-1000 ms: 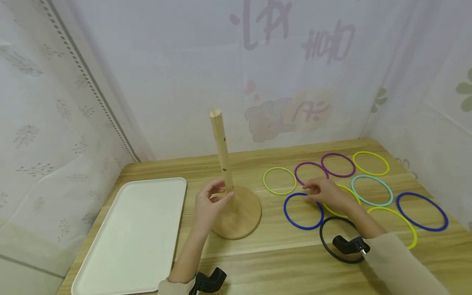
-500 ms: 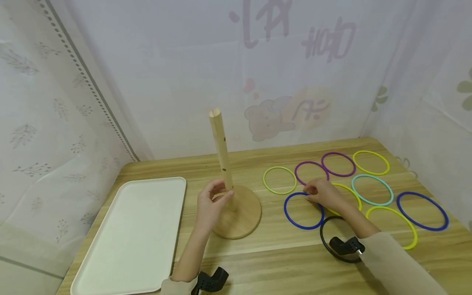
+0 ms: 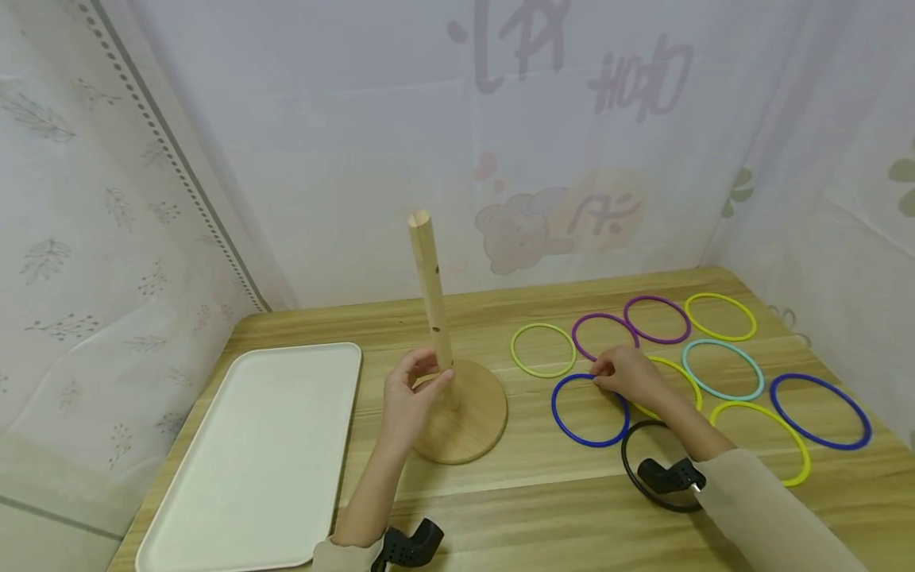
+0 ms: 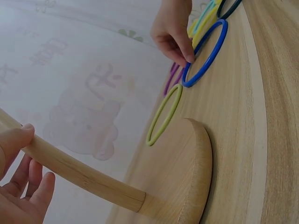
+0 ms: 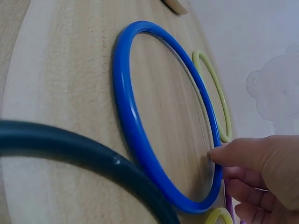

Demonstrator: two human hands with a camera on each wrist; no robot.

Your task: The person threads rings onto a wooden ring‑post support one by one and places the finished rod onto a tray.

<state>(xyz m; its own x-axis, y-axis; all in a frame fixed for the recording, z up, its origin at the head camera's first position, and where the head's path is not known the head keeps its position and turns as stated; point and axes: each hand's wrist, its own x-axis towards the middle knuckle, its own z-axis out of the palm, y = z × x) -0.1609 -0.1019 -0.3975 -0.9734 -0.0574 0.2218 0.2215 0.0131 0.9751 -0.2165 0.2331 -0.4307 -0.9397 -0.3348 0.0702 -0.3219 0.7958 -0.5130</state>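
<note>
A wooden post (image 3: 430, 294) stands upright on its round wooden base (image 3: 477, 429). My left hand (image 3: 404, 401) holds the post low down, its thumb (image 4: 23, 133) against the near side and the other fingers loosely curled. To the right, my right hand (image 3: 632, 377) pinches the far edge of a blue ring (image 5: 124, 93) between thumb and fingers. That ring lies almost flat on the table. Close to its front right is a black ring (image 3: 629, 469), partly under my right wrist and the camera there. A yellow ring (image 3: 696, 381) is partly hidden by the right hand.
A pale rectangular tray (image 3: 264, 445) lies left of the post. Behind and right of the right hand lie a light green ring (image 3: 511, 349), two purple rings, a turquoise ring (image 3: 759, 373), more yellow rings and a second blue ring (image 3: 868, 429). Printed cloth walls surround the table.
My right hand's fingers have come together on the blue ring's far edge, and its wrist has shifted slightly left. The left hand stays at the post; the rings have hardly moved.
</note>
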